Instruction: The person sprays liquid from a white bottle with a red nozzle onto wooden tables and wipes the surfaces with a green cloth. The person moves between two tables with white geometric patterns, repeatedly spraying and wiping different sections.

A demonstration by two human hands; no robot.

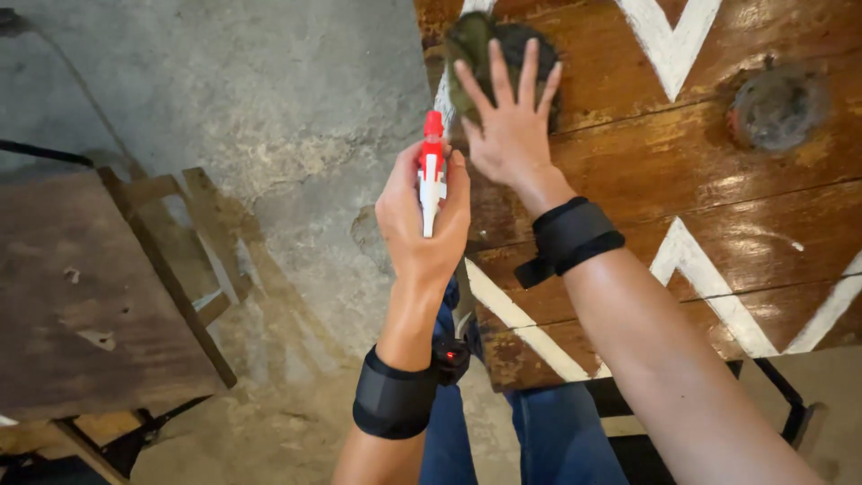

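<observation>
Right hand, fingers spread flat, presses one dark green-grey cloth pad at the far left edge of the brown wooden tabletop with white zigzag stripes. Left hand, clamped on one red-and-white spray bottle, hangs just off that edge. Risk: pad slipping over the edge; spray missing the wood. One rusty round disc lies further right.

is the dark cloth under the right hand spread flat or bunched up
Bunched: the cloth humps in a wad under the right hand on the table.

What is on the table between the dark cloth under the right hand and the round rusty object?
Only bare painted tabletop lies between cloth and round object, head view.
</observation>
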